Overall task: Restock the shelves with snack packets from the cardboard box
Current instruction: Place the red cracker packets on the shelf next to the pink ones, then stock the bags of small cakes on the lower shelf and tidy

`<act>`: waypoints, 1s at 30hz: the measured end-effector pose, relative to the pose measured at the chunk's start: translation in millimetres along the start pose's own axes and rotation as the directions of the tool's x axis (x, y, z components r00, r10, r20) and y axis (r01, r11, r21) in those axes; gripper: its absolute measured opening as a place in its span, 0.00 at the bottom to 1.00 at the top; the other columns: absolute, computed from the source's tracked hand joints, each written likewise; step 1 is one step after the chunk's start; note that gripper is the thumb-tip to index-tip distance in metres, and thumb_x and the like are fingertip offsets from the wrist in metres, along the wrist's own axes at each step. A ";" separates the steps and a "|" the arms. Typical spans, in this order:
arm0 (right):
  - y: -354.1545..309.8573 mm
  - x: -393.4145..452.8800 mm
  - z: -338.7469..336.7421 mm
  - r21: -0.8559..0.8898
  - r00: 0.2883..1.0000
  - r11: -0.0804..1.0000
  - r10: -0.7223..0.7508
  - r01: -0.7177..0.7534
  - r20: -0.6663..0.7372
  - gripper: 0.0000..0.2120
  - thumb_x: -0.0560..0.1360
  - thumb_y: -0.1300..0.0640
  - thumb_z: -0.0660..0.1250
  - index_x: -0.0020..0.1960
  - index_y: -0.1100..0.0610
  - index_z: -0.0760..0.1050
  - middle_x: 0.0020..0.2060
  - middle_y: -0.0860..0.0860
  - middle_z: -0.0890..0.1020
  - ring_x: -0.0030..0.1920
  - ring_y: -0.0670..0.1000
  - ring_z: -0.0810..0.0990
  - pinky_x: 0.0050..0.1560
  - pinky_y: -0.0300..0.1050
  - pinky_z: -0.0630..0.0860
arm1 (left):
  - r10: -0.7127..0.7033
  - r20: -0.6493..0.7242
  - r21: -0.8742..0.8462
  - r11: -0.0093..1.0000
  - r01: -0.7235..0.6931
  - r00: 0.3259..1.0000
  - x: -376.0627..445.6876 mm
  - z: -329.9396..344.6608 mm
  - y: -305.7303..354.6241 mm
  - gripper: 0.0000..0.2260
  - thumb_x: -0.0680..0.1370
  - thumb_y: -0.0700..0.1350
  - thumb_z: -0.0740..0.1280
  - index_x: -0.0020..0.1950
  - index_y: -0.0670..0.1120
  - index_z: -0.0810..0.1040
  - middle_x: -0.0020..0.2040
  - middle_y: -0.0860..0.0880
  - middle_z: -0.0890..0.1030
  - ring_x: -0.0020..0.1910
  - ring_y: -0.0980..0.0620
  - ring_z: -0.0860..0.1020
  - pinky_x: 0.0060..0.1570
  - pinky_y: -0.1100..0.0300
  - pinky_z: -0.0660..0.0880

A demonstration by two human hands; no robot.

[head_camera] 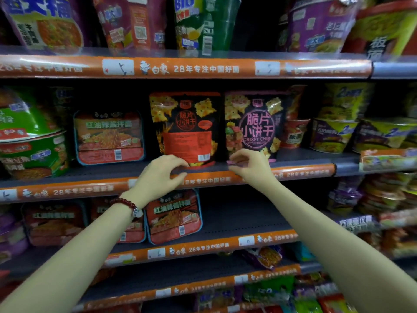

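Observation:
Two black cracker snack packets stand upright side by side on the middle shelf. The left packet shows its red back label. The right packet shows pink lettering. My left hand hovers at the shelf edge with its fingers apart. Its fingertips are at the red packet's bottom left corner and hold nothing. My right hand pinches the pink bottom edge of the right packet. The cardboard box is out of view.
Flat red noodle trays sit left of the packets, and another noodle tray is on the shelf below. Green noodle bowls stand at far left and purple-yellow cups at right. Orange price strips edge each shelf. Bare shelf board lies lower right.

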State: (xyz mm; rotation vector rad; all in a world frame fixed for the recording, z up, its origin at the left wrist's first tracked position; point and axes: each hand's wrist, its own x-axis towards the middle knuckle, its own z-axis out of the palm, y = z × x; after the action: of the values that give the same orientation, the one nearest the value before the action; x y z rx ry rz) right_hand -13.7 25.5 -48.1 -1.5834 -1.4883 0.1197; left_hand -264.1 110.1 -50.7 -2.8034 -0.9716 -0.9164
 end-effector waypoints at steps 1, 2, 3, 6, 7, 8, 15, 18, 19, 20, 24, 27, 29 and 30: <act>5.8 -7.6 -8.0 -0.028 1.000 1.000 -0.006 0.006 0.007 0.10 0.69 0.61 0.75 0.50 0.60 0.81 0.44 0.53 0.84 0.47 0.49 0.82 0.53 0.43 0.78 | 0.048 0.013 -0.018 0.999 -0.048 0.999 5.7 7.5 13.6 0.10 0.76 0.49 0.66 0.55 0.49 0.80 0.52 0.51 0.81 0.53 0.52 0.78 0.53 0.53 0.76; 14.4 -15.7 -16.6 -0.060 1.000 0.998 0.008 -0.007 0.025 0.09 0.70 0.61 0.75 0.49 0.60 0.81 0.44 0.53 0.84 0.47 0.49 0.82 0.51 0.40 0.77 | 0.093 0.042 -0.036 0.995 -0.091 0.995 11.1 16.6 29.0 0.09 0.76 0.49 0.67 0.53 0.49 0.81 0.49 0.51 0.81 0.51 0.51 0.78 0.51 0.53 0.77; 24.0 -24.5 -25.3 -0.098 0.998 0.995 0.035 -0.030 0.051 0.09 0.70 0.60 0.75 0.49 0.60 0.81 0.44 0.53 0.84 0.46 0.49 0.81 0.50 0.39 0.75 | 0.124 0.084 -0.057 0.991 -0.120 0.989 15.9 27.2 44.0 0.08 0.75 0.49 0.67 0.51 0.49 0.81 0.48 0.51 0.81 0.49 0.51 0.79 0.49 0.53 0.77; 60.3 -51.3 -48.8 -0.216 0.981 0.970 0.143 -0.112 0.132 0.10 0.68 0.59 0.77 0.47 0.60 0.82 0.43 0.55 0.85 0.45 0.51 0.82 0.50 0.42 0.77 | 0.206 0.213 -0.085 0.978 -0.192 0.955 27.5 62.5 87.8 0.07 0.74 0.48 0.67 0.49 0.49 0.82 0.47 0.51 0.82 0.47 0.51 0.79 0.49 0.53 0.76; 74.5 -62.4 -58.4 -0.256 0.969 0.955 0.195 -0.151 0.154 0.10 0.68 0.58 0.77 0.47 0.59 0.82 0.44 0.55 0.85 0.46 0.51 0.82 0.51 0.44 0.77 | 0.221 0.263 -0.088 0.975 -0.205 0.939 30.1 76.8 103.9 0.07 0.75 0.49 0.67 0.49 0.49 0.82 0.47 0.51 0.82 0.47 0.52 0.79 0.49 0.52 0.76; 89.0 -74.3 -68.0 -0.295 0.952 0.936 0.251 -0.193 0.175 0.10 0.68 0.58 0.77 0.48 0.59 0.82 0.44 0.54 0.85 0.47 0.51 0.82 0.51 0.44 0.77 | 0.229 0.313 -0.094 0.973 -0.209 0.922 32.3 91.2 119.9 0.07 0.75 0.50 0.66 0.48 0.50 0.81 0.47 0.52 0.81 0.47 0.52 0.79 0.49 0.52 0.76; 183.5 -173.2 -134.8 -0.393 0.813 0.789 0.563 -0.473 0.151 0.07 0.71 0.59 0.74 0.47 0.59 0.82 0.44 0.55 0.85 0.46 0.52 0.82 0.53 0.45 0.78 | 0.309 0.575 -0.191 0.951 -0.243 0.757 33.9 196.2 221.0 0.09 0.75 0.51 0.65 0.48 0.50 0.82 0.46 0.51 0.82 0.45 0.53 0.78 0.47 0.52 0.77; 219.2 -215.1 -159.8 -0.405 0.729 0.709 0.671 -0.577 0.137 0.06 0.72 0.59 0.73 0.48 0.59 0.81 0.43 0.50 0.83 0.45 0.49 0.81 0.50 0.45 0.79 | 0.353 0.655 -0.240 0.935 -0.259 0.668 32.6 240.4 260.6 0.10 0.76 0.51 0.65 0.50 0.47 0.82 0.48 0.50 0.83 0.46 0.53 0.80 0.47 0.56 0.77; 227.4 -226.3 -165.7 -0.409 0.703 0.684 0.699 -0.605 0.129 0.06 0.73 0.59 0.72 0.48 0.59 0.82 0.43 0.48 0.82 0.45 0.48 0.81 0.49 0.44 0.79 | 0.368 0.674 -0.251 0.929 -0.271 0.640 31.8 251.7 271.5 0.11 0.77 0.51 0.65 0.51 0.46 0.82 0.48 0.49 0.83 0.46 0.53 0.80 0.45 0.58 0.76; 236.9 -238.1 -171.0 -0.417 0.674 0.649 0.731 -0.636 0.109 0.05 0.73 0.59 0.71 0.48 0.59 0.82 0.43 0.49 0.82 0.46 0.48 0.81 0.48 0.43 0.79 | 0.388 0.690 -0.268 0.921 -0.282 0.611 30.6 264.3 283.9 0.11 0.77 0.50 0.65 0.51 0.45 0.82 0.48 0.49 0.83 0.46 0.52 0.80 0.45 0.58 0.76; 270.1 -277.7 -181.1 -0.429 0.558 0.515 0.829 -0.742 0.031 0.06 0.72 0.60 0.70 0.47 0.61 0.83 0.44 0.54 0.84 0.49 0.53 0.81 0.47 0.45 0.77 | 0.448 0.752 -0.327 0.891 -0.316 0.484 29.6 314.3 321.1 0.11 0.76 0.50 0.65 0.51 0.45 0.81 0.47 0.47 0.84 0.45 0.51 0.80 0.46 0.52 0.79; 300.6 -316.8 -178.0 -0.380 0.445 0.400 0.895 -0.834 -0.035 0.07 0.72 0.60 0.71 0.47 0.62 0.82 0.47 0.55 0.85 0.51 0.54 0.81 0.47 0.42 0.74 | 0.509 0.777 -0.402 0.854 -0.331 0.369 25.1 360.1 347.3 0.11 0.76 0.50 0.65 0.51 0.44 0.82 0.48 0.47 0.84 0.46 0.50 0.81 0.47 0.54 0.79; 317.6 -345.5 -172.2 -0.314 0.348 0.309 0.934 -0.898 -0.076 0.09 0.72 0.58 0.73 0.49 0.62 0.82 0.48 0.56 0.84 0.52 0.55 0.81 0.49 0.43 0.74 | 0.535 0.795 -0.442 0.834 -0.331 0.285 16.4 388.7 361.4 0.12 0.77 0.50 0.65 0.53 0.43 0.82 0.50 0.47 0.83 0.48 0.50 0.80 0.49 0.57 0.77; 327.8 -362.9 -167.7 -0.270 0.286 0.251 0.953 -0.929 -0.098 0.09 0.72 0.57 0.73 0.49 0.61 0.82 0.49 0.56 0.84 0.53 0.55 0.80 0.50 0.43 0.74 | 0.541 0.806 -0.455 0.825 -0.334 0.238 10.5 405.8 369.2 0.12 0.77 0.50 0.65 0.53 0.43 0.81 0.51 0.47 0.83 0.49 0.50 0.80 0.49 0.58 0.76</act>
State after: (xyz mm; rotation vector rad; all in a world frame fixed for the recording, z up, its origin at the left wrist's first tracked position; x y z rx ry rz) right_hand 237.3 -310.6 -350.1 -2.5751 -0.3344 0.7145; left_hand 166.5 -92.6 -323.8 -3.3568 0.0919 0.8470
